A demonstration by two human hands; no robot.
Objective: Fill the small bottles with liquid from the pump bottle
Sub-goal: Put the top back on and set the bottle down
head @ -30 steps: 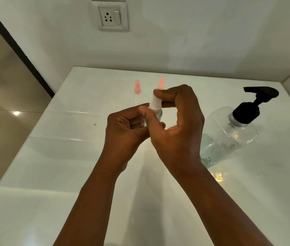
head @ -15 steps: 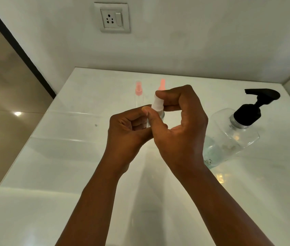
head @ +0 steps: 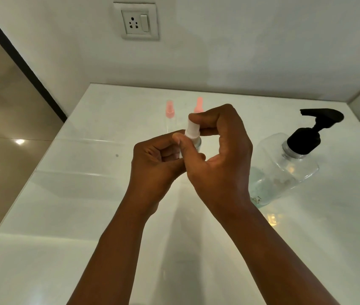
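Head view: centre frame, left hand point(head: 152, 161) grips small bottle point(head: 195, 143) body; right hand point(head: 221, 150) pinches its white cap point(head: 191, 128). Likely light, smooth, slippery plastic; hold body firmly. Pump bottle point(head: 284, 168) stands at right.

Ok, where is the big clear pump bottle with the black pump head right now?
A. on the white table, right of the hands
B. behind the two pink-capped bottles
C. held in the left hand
A: the big clear pump bottle with the black pump head stands untouched on the white table, beside the right hand.
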